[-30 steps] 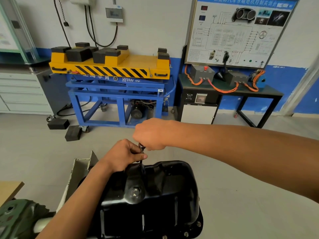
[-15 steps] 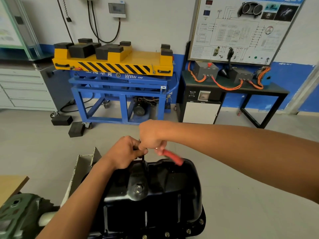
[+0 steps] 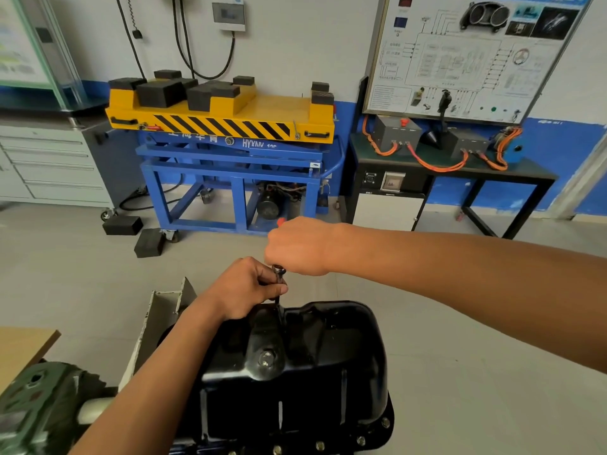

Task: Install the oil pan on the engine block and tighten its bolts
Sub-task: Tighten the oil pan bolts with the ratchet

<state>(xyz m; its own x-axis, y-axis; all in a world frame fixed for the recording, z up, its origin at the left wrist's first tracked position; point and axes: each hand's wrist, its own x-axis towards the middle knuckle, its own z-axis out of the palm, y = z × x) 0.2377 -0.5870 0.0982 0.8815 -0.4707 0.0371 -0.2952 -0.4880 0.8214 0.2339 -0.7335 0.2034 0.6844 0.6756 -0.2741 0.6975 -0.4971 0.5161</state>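
Black pressed-steel oil pan (image 3: 295,372) sits sump-up over the engine block, which it hides from me. My right hand (image 3: 299,246) is curled tight round the red-handled ratchet (image 3: 278,269) above the pan's far edge. Half a second ago the red grip stuck out toward me on the right of that fist. Now only its tip peeps out on the far side, so the handle has swung through a good part of a turn. My left hand (image 3: 243,287) has stayed put, thumb and fingers pinching the thin extension shaft just below the ratchet head to keep it upright on the far-edge bolt, which I cannot see. I judge that this bolt is being run down and needs more strokes. Small flange bolts (image 3: 361,440) already stand along the pan's near edge.
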